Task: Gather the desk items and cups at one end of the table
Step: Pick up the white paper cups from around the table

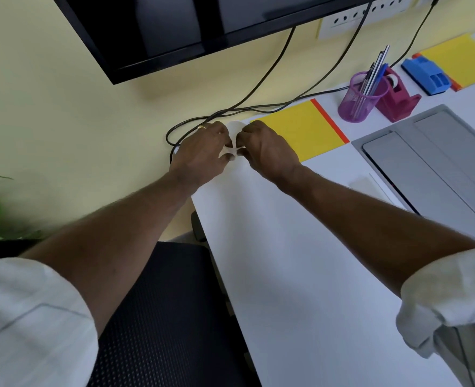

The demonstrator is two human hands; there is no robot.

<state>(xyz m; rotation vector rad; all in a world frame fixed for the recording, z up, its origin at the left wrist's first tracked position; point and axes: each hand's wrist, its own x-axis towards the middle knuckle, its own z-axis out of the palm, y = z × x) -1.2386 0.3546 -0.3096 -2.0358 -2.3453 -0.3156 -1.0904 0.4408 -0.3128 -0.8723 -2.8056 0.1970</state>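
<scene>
Rolled white sleeves [29, 317] at both lower corners; black chair seat [158, 317] below the table edge; white table [300, 275]; left hand [203, 155] and right hand [267, 152] meet at its far left corner, fingers of both curled onto a white cup [235, 129] pinched between them, cup mostly hidden; yellow folder [300, 129] just right of the hands; grey laptop [431, 152], closed; purple pen holder [366, 99] just beside magenta tape dispenser [397, 100]; blue desk tool [426, 75] beyond, well apart from the cup.
</scene>
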